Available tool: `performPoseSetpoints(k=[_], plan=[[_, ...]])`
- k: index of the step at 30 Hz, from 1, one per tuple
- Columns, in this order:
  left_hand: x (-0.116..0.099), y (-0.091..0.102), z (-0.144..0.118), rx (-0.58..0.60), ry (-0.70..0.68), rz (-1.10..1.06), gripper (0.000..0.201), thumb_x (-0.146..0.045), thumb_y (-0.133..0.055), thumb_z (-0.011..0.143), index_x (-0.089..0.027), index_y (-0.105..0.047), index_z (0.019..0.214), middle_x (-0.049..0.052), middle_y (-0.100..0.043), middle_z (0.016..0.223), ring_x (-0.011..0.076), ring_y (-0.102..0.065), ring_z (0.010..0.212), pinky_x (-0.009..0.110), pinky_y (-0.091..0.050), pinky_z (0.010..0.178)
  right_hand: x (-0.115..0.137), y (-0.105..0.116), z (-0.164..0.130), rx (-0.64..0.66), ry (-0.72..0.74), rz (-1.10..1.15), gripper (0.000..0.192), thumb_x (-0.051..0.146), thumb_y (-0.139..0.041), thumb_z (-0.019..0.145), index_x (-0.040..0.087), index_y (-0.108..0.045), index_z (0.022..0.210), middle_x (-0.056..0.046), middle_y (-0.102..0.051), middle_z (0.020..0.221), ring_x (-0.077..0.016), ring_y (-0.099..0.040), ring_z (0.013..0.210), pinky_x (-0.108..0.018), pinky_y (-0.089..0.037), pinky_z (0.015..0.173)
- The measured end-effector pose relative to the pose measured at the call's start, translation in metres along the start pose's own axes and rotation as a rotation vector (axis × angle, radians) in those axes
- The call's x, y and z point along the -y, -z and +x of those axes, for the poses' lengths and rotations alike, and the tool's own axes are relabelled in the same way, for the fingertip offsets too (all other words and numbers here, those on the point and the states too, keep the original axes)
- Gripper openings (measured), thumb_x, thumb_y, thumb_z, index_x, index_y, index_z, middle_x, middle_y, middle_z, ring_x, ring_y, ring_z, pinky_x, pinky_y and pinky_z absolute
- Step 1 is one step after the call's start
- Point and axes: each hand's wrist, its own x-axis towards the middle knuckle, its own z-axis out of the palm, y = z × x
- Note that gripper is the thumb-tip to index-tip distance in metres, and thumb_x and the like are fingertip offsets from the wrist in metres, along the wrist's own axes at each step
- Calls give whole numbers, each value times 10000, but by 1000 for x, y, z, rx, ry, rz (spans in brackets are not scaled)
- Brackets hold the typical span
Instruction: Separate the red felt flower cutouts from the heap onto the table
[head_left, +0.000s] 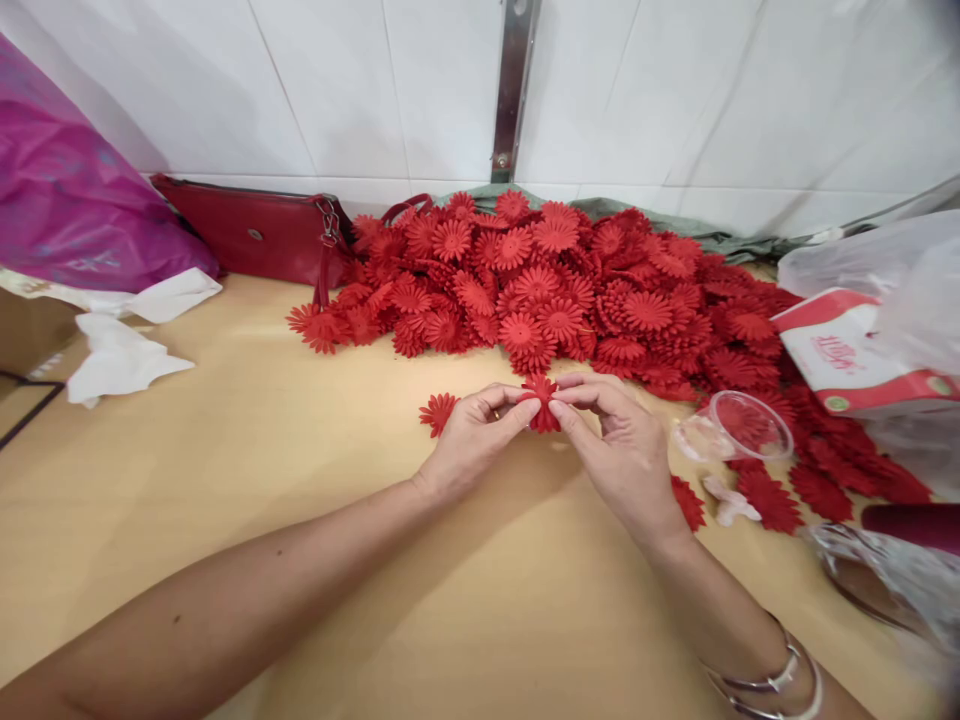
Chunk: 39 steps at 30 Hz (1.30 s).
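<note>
Both hands meet at the middle of the wooden table, the left hand and right hand pinching one red flower between closed fingertips, just near a big heap of flowers.

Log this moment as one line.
left hand: pinching red flower | right hand: pinching same flower | behind: flower pile | surface: table

Pale wooden table. Against the wall, a big heap of red flowers, spilling right. Left of the heap, a red purse; further left, a magenta bag over white paper. One loose flower near the middle. Right: clear cup on its side, red-and-white box, clear plastic bags.
</note>
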Motion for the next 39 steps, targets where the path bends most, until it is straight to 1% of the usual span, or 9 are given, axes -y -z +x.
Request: performPoseSetpoints(k=[5,8,12,16,22,29,35,37,39], plan=[[-1,-1,0,-16,18,-18,258,-391,-760,815,-141,-700,783,7,-672,799,122,-573,774,263,-446,814,-5,-3,-1,47,-111,127,147,254,-712,878,244,-670,1019,-44,-689,1087,-191,-667,1013,-388,-530,945],[0,0,1,-14,25,-37,284,-409,-783,793,-144,-687,760,1,-667,773,120,-569,754,265,-445,801,-5,-3,0,68,-48,90,178,249,-711,883,246,-698,1061,-52,-698,1106,-189,-660,1043,-376,-529,948],[2,2,2,1,29,-27,303,-431,-790,788,-143,-696,773,12,-685,783,124,-573,753,274,-446,796,0,-1,0,107,-2,51,99,256,-692,906,249,-742,991,-56,-704,1126,-193,-656,1103,-383,-512,1000],[2,3,1,19,27,-16,287,-418,-777,811,-141,-704,780,5,-675,784,115,-565,758,264,-436,798,4,1,0,126,-71,78,96,290,-661,927,240,-742,931,-59,-708,1119,-194,-672,1074,-401,-510,1005],[0,2,1,54,50,-19,275,-406,-792,797,-153,-730,887,18,-705,890,134,-603,834,275,-451,850,-3,1,2,111,-215,205,168,389,-682,904,226,-722,892,-68,-715,1122,-194,-684,1023,-374,-548,921],[3,3,1,24,20,-3,293,-417,-787,804,-154,-660,780,-21,-645,777,103,-558,753,247,-436,788,-1,-3,1,119,-233,321,174,386,-713,880,235,-706,964,-56,-711,1150,-186,-678,1077,-358,-530,983],[-2,1,-1,82,46,-12,282,-390,-793,802,-161,-742,957,37,-725,986,143,-633,898,278,-470,885,-9,2,2,101,-285,360,159,388,-688,902,231,-708,893,-39,-720,1159,-174,-677,1053,-350,-514,977],[-3,0,-2,72,45,1,268,-382,-788,808,-162,-749,956,38,-726,980,142,-633,892,278,-474,885,-11,2,2,117,-313,384,176,406,-696,895,231,-723,894,-41,-726,1164,-182,-682,1048,-369,-522,976],[-3,-1,-2,45,38,-3,248,-380,-794,801,-158,-737,895,27,-720,898,138,-629,835,278,-486,849,-11,1,1,149,-332,377,195,422,-707,882,230,-738,898,-50,-726,1180,-194,-686,1033,-385,-540,950]])
